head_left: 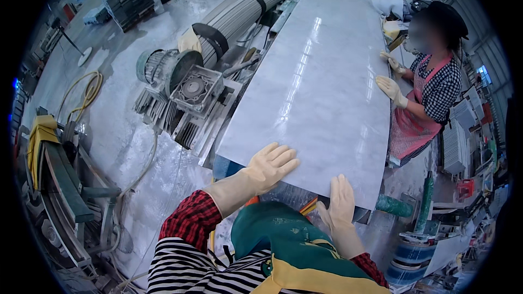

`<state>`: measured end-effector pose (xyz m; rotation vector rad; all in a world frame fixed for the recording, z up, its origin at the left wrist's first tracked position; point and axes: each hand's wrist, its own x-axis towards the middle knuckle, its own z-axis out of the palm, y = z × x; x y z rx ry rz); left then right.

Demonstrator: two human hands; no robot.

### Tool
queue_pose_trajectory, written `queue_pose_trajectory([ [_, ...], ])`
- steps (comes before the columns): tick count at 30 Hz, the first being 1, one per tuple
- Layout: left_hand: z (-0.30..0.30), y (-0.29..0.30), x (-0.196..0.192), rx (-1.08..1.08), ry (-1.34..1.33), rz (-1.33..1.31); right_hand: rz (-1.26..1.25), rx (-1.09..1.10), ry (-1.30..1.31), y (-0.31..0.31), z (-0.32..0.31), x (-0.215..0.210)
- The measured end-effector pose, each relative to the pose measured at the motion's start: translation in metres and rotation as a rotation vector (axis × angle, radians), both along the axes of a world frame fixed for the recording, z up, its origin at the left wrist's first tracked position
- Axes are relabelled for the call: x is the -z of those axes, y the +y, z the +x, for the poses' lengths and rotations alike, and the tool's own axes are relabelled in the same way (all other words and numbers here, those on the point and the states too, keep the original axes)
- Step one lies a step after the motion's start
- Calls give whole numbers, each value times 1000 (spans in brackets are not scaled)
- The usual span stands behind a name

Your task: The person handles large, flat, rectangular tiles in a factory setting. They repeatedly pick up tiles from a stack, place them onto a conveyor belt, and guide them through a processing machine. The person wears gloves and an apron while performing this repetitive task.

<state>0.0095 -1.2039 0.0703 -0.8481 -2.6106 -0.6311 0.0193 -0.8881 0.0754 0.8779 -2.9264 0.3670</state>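
A long, glossy pale grey-white slab [321, 92] stretches away from me on a machine bed. My left hand [271, 164], in a cream rubber glove, rests with fingers stretched on the slab's near edge, left of its middle. At the near edge further right, my right hand [339, 207] wears the same kind of glove. Its fingers lie straight along the slab's edge and the thumb stands apart. Neither hand is wrapped round anything. Across the right side, a co-worker's gloved hands [390, 85] touch the slab's long edge.
A motor with a gearbox [197, 91] sits left of the slab, beside a strapped bundle of long grey strips [239, 13]. A person in a red apron [415, 120] stands on the right. Green rollers [395, 206] lie near the right corner. A yellow hose [90, 95] coils on the wet floor.
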Motion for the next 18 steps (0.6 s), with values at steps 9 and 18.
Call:
queue_pose_trajectory([
  [9,-38,-66,-16,-350,-551,-62,139,4,180,-16,-23,37],
  [18,-127,-164,54,-671,-520,-392,193,-310,-47,-69,-56,0],
])
